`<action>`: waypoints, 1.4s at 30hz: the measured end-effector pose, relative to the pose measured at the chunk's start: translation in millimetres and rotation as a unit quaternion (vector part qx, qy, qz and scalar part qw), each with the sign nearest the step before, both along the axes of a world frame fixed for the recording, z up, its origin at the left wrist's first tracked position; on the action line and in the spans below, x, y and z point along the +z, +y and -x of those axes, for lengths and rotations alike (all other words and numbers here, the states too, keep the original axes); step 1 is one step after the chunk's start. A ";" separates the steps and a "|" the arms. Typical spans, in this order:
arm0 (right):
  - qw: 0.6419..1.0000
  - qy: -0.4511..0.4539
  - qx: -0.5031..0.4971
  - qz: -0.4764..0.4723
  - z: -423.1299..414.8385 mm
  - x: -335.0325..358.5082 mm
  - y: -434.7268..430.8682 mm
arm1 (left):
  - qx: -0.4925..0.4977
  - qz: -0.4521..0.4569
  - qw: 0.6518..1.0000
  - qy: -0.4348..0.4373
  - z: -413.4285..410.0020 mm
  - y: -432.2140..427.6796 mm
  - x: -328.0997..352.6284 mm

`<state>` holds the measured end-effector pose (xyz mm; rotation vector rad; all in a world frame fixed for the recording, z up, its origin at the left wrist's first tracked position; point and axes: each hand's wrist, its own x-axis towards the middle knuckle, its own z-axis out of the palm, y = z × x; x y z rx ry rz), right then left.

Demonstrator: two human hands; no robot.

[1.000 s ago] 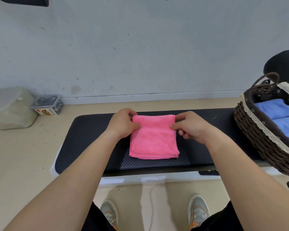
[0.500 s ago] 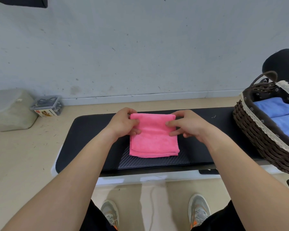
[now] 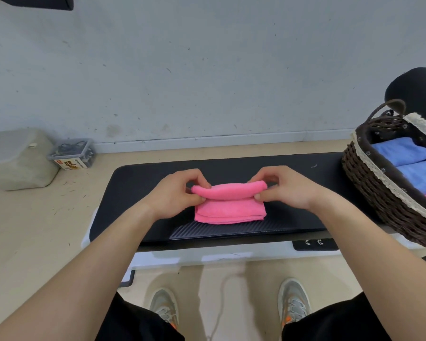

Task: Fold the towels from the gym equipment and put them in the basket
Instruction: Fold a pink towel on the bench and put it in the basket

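While the pink towel lies folded on the black bench, its far edge is lifted and rolled toward the person; the left hand pinches the left end, the right hand pinches the right end; the basket stands at the right, on the bench, with blue towels inside.

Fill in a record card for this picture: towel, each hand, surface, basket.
towel: pink towel, folded, far edge raised
left hand: pinches the raised edge's left end
right hand: pinches its right end
surface: black bench, under the towel
basket: wicker, at the right, holding blue towels
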<state>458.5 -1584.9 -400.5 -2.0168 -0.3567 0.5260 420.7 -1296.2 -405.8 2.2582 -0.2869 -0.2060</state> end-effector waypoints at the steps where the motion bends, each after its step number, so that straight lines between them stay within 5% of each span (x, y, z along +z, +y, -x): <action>1: 1.000 -0.017 0.003 0.012 3.3 -1.8 -0.3 | 0.002 -0.002 1.000 0.002 3.2 0.2 -2.5; 6: 0.989 -0.093 0.028 0.111 20.8 -15.5 -2.8 | -0.013 -0.070 0.995 -0.065 15.3 -1.5 -13.6; 12: 0.982 -0.151 -0.041 0.108 39.6 -22.3 4.1 | -0.069 -0.185 0.971 -0.136 24.7 -4.7 -12.5; 20: 0.965 -0.205 -0.067 0.151 48.9 -24.8 17.3 | -0.096 -0.223 0.967 -0.083 24.0 -4.9 -0.4; 27: 0.942 -0.230 -0.057 0.238 48.4 -22.5 27.4 | 0.112 -0.171 0.962 -0.182 4.0 -53.9 20.7; 36: 0.922 -0.234 -0.060 0.304 51.8 -13.5 28.3 | 0.101 -0.310 0.945 -0.040 -25.9 -74.6 -33.1; 42: 0.922 -0.257 -0.115 0.267 43.4 4.7 45.8 | 0.129 -0.352 0.917 -0.136 -11.4 -80.8 -51.9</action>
